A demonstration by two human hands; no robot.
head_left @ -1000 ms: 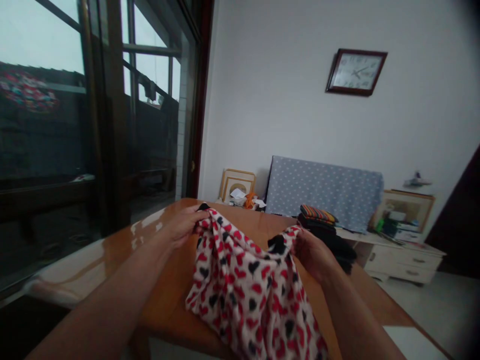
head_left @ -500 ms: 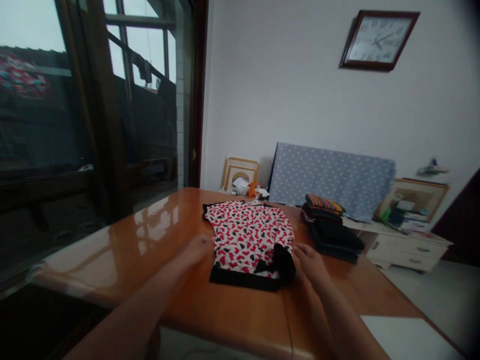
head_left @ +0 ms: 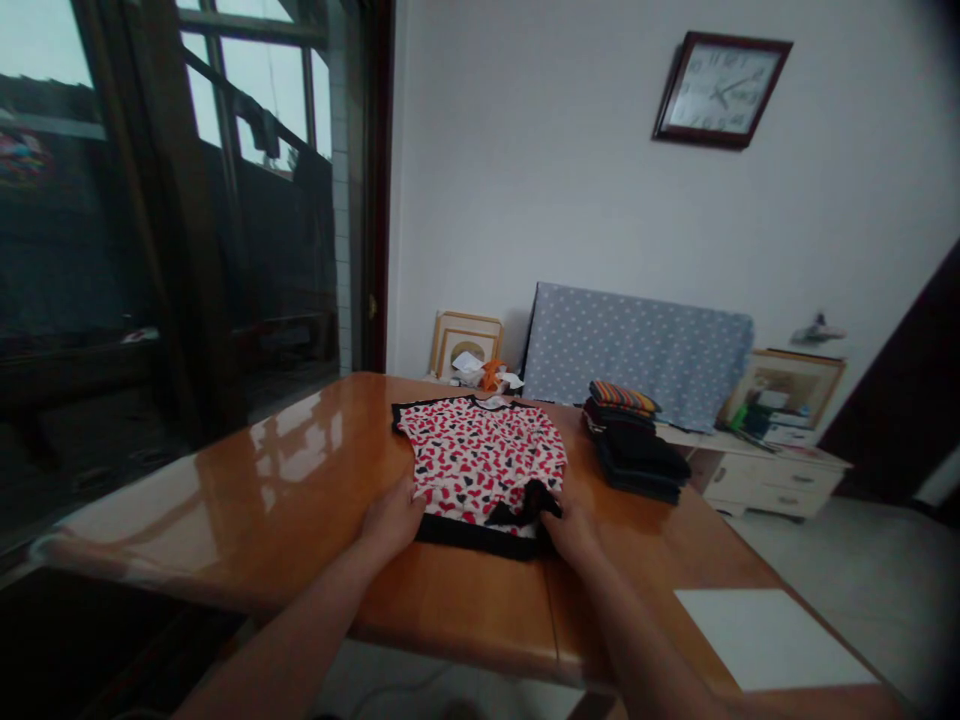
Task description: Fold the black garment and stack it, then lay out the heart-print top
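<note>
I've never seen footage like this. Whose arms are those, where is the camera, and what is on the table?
There is no machine here: a person wears a camera on the head, so you look down their own arms. The left hand and right hand press on the near black hem of a heart-print shirt spread flat on the glossy wooden table. Beside it stands a stack of folded dark clothes, and a white sheet lies near the table's right corner. A clock hangs on the wall.
</note>
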